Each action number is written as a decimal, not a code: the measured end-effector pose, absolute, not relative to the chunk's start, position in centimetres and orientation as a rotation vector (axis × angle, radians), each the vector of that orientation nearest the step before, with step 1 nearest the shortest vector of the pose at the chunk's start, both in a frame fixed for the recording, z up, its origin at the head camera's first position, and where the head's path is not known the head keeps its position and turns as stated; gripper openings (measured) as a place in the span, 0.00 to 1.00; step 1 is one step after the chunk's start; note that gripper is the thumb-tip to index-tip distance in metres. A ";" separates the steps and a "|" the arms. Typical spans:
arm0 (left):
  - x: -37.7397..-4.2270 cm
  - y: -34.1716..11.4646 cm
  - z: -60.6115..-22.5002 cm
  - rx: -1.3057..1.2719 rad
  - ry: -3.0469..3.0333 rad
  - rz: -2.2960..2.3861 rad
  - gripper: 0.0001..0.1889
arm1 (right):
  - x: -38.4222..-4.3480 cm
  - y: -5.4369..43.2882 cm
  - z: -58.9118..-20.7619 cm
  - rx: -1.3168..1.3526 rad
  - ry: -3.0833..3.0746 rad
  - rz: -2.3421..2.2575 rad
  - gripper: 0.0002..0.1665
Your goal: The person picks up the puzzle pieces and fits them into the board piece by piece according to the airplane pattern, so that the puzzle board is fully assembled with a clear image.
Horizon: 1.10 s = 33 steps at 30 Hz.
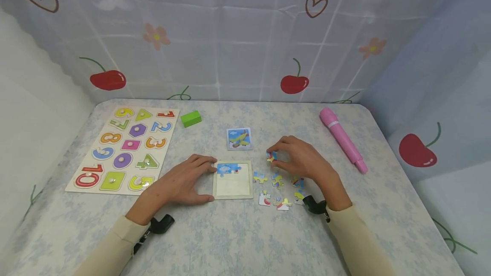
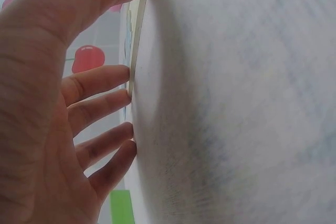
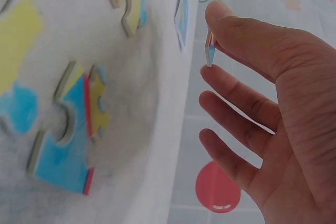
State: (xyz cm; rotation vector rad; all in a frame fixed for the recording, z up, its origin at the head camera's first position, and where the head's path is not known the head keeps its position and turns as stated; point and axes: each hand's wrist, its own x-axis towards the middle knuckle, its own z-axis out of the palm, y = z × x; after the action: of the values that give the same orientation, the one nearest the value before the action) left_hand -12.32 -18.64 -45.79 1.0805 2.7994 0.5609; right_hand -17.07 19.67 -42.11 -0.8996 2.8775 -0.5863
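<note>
A square puzzle tray (image 1: 252, 186) lies on the table, with joined blue sky pieces (image 1: 229, 168) in its upper left. My left hand (image 1: 186, 181) touches the tray's left edge, its fingers at the upper corner and its thumb near the lower one. In the left wrist view, the fingers (image 2: 107, 81) are spread and nearly straight against the edge. My right hand (image 1: 303, 156) pinches a small blue, red and yellow puzzle piece (image 1: 271, 156) between thumb and index finger, above the table. The other fingers (image 3: 236, 121) are extended. Several loose puzzle pieces (image 1: 277, 180) lie below this hand.
A picture card with a yellow airplane (image 1: 238, 139) lies behind the tray. A number-and-shape board (image 1: 126, 150) is at the left, a green block (image 1: 191, 118) beside its far corner. A pink tube-shaped object (image 1: 343, 139) lies at the right. A printed curtain (image 1: 238, 33) hangs behind.
</note>
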 end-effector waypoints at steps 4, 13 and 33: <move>-12.2 -18.7 -45.8 1.073 2.798 0.556 0.38 | -17.2 19.1 -41.9 -0.928 2.875 -0.592 0.23; -12.3 -18.7 -45.9 1.085 2.799 0.573 0.38 | -17.4 17.8 -41.8 -0.915 2.862 -0.600 0.23; -12.5 -18.7 -45.8 1.077 2.793 0.573 0.39 | -16.9 15.2 -43.0 -1.026 2.832 -0.557 0.22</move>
State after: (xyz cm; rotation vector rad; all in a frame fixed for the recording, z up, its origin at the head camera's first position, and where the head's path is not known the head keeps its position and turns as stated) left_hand -12.49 -18.69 -45.78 1.0767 2.7933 0.5730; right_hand -16.94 15.21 -43.03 -1.0261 2.8319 -0.5572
